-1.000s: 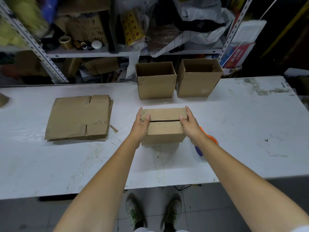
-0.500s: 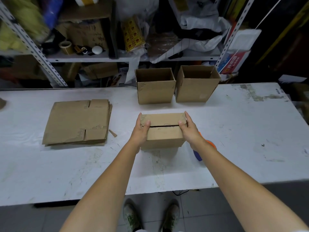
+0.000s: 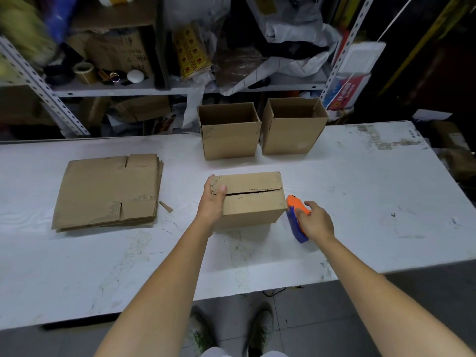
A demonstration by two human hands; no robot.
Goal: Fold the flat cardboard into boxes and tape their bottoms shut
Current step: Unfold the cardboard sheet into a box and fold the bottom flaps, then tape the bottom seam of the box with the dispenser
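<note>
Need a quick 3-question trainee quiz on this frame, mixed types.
1. True or false: the seam on the box that the left hand holds is taped.
2. The right hand is at the: A) flat stack B) tape gun C) shelf
3. Fill in: ___ open boxes stand at the back of the table.

Key: 1 false; 2 B; 3 two.

Right of the box, the tape dispenser is half hidden under the right hand (can't tell if it's gripped or just touched), the left hand fingers vanish behind the box's left wall, and the shelf clutter far behind-left is blurred.
</note>
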